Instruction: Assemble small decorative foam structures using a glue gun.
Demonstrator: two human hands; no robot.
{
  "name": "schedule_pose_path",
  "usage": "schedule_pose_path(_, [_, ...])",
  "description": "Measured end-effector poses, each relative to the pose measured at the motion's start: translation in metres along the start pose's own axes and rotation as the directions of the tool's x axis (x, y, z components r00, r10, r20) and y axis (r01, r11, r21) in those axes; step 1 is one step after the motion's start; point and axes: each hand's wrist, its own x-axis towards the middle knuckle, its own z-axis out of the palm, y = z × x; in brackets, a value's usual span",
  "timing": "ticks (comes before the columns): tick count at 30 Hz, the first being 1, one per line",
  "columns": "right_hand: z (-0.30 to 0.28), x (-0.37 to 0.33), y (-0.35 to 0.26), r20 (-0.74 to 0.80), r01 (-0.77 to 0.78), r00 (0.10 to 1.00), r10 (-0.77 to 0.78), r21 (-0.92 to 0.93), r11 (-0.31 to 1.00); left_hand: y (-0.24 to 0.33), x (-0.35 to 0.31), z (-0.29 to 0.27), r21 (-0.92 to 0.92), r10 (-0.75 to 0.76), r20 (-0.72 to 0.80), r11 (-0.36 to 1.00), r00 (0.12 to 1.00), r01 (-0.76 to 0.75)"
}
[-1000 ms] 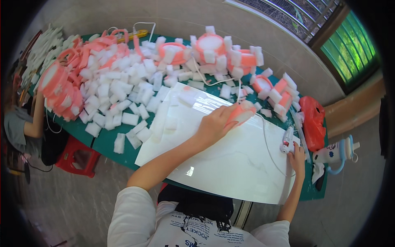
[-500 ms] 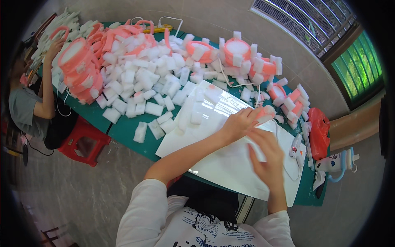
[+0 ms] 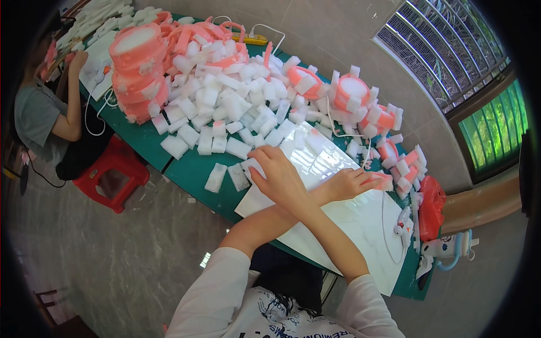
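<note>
My arms are crossed, the right forearm over the left. My left hand (image 3: 346, 185), out to the right above the white board (image 3: 360, 225), grips a pink foam piece (image 3: 382, 181) with some white on it. Over at the board's left edge, my right hand (image 3: 276, 174) has its thumb and fingers around a white foam block (image 3: 252, 165), partly hidden by the hand. Loose white foam blocks (image 3: 216, 177) lie just left of it, beside a large heap (image 3: 225, 101).
Pink foam rings with white blocks (image 3: 353, 90) line the far edge. Pink rings stand in a stack (image 3: 138, 73). A white glue gun (image 3: 401, 222) with a cord, a red bag (image 3: 432, 205) and a bottle (image 3: 448, 246) are at right. Another person (image 3: 42, 112) sits at left by a red stool (image 3: 112, 174).
My right hand has swung left across my left arm, from beside the pink piece to the white blocks. My left hand still holds the pink piece. The view has shifted slightly.
</note>
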Motion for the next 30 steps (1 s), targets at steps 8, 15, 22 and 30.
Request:
schedule_pose_path(8, [0.023, 0.053, 0.039, -0.14, -0.035, 0.99, 0.021, -0.098, 0.995, -0.002, -0.002, 0.006, -0.083, -0.028, -0.048, 0.996, 0.998, 0.024])
schedule_pose_path(15, [0.052, 0.092, 0.035, -0.268, -0.042, 0.962, 0.041, 0.004, 0.999, -0.001, -0.007, 0.009, -0.075, -0.086, -0.017, 0.994, 0.996, 0.084])
schedule_pose_path(22, [0.052, 0.107, 0.038, -0.199, -0.113, 0.974, 0.113, 0.009, 0.994, -0.008, -0.004, 0.009, -0.082, -0.087, -0.002, 0.993, 0.996, 0.087])
schedule_pose_path(30, [-0.03, 0.051, 0.004, -0.489, 0.152, 0.864, -0.121, 0.025, 0.988, -0.015, -0.005, 0.007, -0.118, -0.216, -0.049, 0.971, 0.975, 0.209])
